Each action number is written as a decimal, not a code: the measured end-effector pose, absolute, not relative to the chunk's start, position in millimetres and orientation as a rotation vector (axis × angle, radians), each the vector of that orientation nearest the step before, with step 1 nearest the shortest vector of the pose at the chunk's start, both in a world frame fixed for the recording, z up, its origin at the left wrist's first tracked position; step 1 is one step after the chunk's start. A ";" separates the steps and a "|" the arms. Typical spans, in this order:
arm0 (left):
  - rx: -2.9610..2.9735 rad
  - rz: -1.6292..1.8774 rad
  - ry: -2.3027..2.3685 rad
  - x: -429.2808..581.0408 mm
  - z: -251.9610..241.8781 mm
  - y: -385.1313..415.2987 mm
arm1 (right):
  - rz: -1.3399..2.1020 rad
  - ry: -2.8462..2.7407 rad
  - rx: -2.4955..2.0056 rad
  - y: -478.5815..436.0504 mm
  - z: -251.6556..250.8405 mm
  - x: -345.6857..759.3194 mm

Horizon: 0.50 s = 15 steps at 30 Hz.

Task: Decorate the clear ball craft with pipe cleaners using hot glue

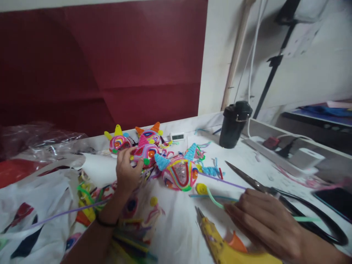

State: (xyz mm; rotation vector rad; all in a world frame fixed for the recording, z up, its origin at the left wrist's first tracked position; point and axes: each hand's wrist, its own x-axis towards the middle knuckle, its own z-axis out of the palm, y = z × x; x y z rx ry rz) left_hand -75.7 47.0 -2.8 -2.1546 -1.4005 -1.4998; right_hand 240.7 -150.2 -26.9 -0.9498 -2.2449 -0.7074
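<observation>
My left hand (128, 172) is closed on the left side of a pink decorated animal-head ornament (146, 156), which has an orange eye and green trim. Just right of it sits a similar ornament with blue horns (180, 174), lying on the white table. My right hand (264, 223) pinches a pale green pipe cleaner (213, 198); its other end shows past the wrist. A yellow button-like disc (201, 189) lies by the tip of that strand. Below my right hand is a yellow hot glue gun (213, 234), its nozzle pointing away from me.
Large black-handled scissors (253, 183) lie beyond and under my right hand. Two more horned ornaments, one yellow-horned (118, 141) and one orange-horned (151, 134), stand behind. A black cup (233, 124), power strip (286, 156) and phone (335, 203) are at right; scraps and plastic bags (41, 212) at left.
</observation>
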 end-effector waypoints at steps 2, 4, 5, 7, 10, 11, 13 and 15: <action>-2.220 -1.463 -1.328 -68.2 8.3 36.6 | -0.636 -2.269 -0.816 -145.6 -14.8 234.2; -2.364 -1.385 -1.188 -58.4 16.9 22.8 | -0.592 -2.278 -0.790 -145.2 -9.8 231.6; -2.444 -1.335 -1.097 -53.5 19.8 15.2 | -0.582 -2.281 -0.787 -146.2 -9.2 231.4; -2.557 -1.216 -0.925 -45.2 22.5 0.2 | -0.575 -2.275 -0.769 -148.9 -9.6 231.9; -2.614 -1.057 -0.758 -39.9 18.9 -18.2 | -0.526 -2.291 -0.752 -152.4 -10.2 231.7; -2.614 -1.030 -0.740 -39.9 16.0 -22.6 | -0.508 -2.297 -0.751 -153.0 -10.1 231.1; -2.611 -1.004 -0.763 -41.9 8.6 -28.6 | -0.499 -2.297 -0.737 -153.6 -10.3 229.2; -2.609 -0.986 -0.827 -44.9 0.4 -31.9 | -0.514 -2.288 -0.717 -153.6 -11.6 227.4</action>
